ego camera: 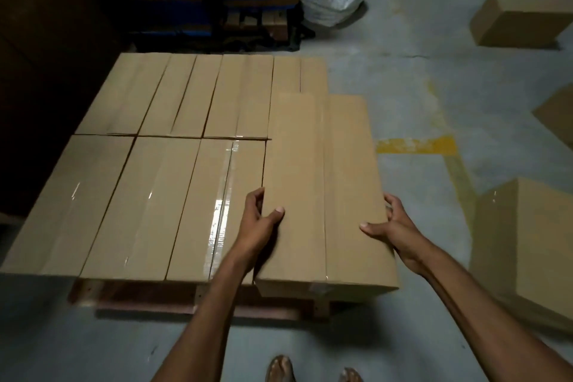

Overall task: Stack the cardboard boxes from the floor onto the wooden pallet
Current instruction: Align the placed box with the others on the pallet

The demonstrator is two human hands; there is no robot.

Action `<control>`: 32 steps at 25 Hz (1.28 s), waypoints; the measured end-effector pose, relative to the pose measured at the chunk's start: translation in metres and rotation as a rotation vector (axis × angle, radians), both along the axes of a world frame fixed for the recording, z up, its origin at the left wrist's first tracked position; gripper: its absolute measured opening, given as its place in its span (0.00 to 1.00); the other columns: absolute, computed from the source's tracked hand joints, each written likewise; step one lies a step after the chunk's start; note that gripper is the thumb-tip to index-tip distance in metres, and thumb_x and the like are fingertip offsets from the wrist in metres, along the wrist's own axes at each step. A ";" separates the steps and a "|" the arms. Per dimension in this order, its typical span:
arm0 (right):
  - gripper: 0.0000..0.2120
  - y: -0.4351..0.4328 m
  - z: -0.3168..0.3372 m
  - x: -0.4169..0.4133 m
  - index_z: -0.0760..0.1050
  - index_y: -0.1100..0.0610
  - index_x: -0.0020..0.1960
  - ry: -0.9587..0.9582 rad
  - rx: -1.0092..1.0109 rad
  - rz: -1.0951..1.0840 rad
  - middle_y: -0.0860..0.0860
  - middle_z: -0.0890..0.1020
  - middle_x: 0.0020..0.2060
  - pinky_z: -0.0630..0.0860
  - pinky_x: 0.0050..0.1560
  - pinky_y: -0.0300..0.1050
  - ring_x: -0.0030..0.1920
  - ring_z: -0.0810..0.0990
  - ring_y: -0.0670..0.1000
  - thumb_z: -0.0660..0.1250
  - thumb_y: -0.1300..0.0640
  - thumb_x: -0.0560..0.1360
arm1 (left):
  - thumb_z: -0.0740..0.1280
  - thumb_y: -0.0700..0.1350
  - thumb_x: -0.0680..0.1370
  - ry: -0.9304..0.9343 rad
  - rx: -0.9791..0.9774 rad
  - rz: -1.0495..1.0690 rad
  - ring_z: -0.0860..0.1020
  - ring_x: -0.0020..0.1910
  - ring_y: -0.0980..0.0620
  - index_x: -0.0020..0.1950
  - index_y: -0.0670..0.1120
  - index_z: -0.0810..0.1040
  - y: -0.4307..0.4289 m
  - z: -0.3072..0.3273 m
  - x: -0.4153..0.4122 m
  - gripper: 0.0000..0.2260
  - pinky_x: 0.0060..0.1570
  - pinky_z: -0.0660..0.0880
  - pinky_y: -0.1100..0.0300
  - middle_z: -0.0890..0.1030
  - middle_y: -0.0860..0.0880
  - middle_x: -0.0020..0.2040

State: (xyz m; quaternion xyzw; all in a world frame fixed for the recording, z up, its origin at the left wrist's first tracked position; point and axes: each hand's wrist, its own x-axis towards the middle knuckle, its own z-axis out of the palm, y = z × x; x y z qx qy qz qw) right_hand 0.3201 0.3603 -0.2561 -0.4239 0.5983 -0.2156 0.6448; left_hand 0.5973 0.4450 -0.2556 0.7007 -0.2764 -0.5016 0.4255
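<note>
Cardboard box, long, flat and smooth, sits between the left hand, curled round its left edge, and the right hand, curled round its right. Left of the left hand lie taped boxes on the wooden pallet; whether the held box rests down is unclear.

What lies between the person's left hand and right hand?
In the head view, one long cardboard box, gripped at its sides by the left hand and right hand.
</note>
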 end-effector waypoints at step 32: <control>0.47 0.009 -0.054 0.047 0.55 0.48 0.83 0.163 -0.069 -0.007 0.49 0.75 0.70 0.73 0.65 0.45 0.67 0.75 0.51 0.75 0.65 0.73 | 0.71 0.42 0.80 -0.024 0.016 0.013 0.69 0.75 0.47 0.79 0.54 0.64 0.006 -0.057 0.038 0.29 0.76 0.65 0.47 0.70 0.48 0.77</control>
